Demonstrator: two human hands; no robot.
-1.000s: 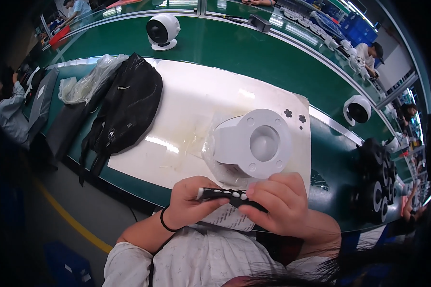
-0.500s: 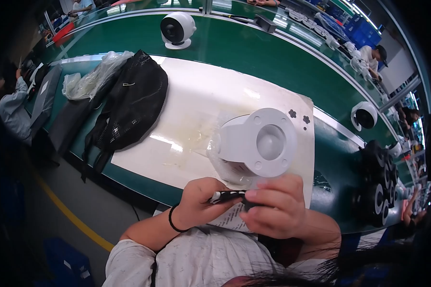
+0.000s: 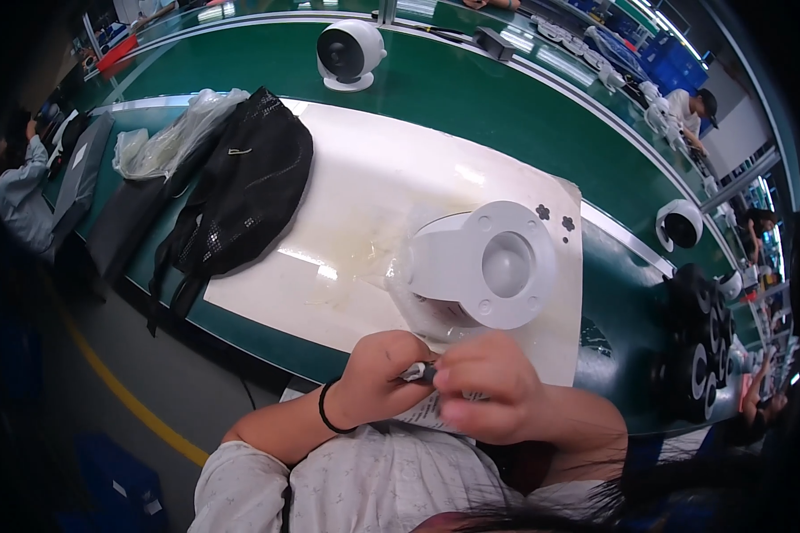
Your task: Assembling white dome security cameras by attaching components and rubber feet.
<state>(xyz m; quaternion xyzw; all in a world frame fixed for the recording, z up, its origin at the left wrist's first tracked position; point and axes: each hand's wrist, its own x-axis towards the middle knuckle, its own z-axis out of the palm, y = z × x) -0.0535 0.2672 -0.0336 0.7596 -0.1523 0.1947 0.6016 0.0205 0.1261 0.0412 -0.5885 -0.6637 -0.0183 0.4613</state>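
In front of my chest, my left hand (image 3: 380, 377) is closed on a small folded sheet (image 3: 413, 371) showing grey, black and white at its edge. My right hand (image 3: 493, 386) meets it from the other side, thumb and fingers pinched at a dark bit of that sheet; the fingertips hide most of it. Below the hands, a white printed paper (image 3: 422, 411) partly shows. Just beyond them, a white device housing (image 3: 449, 266) lies on thin clear plastic, its round flanged base with several circular recesses turned up.
The housing rests on a white board (image 3: 329, 222) with black flower-shaped pieces (image 3: 543, 212). A black mesh bag (image 3: 249, 186) and clear plastic bag (image 3: 173, 142) lie left. Black ring parts (image 3: 707, 346) pile up right. White devices (image 3: 351, 53) stand on the green conveyor (image 3: 471, 98); other people work around.
Both hands have drawn closer together, with my right fingers moving left over the sheet, so less of it shows. The conveyor devices have shifted slightly right.
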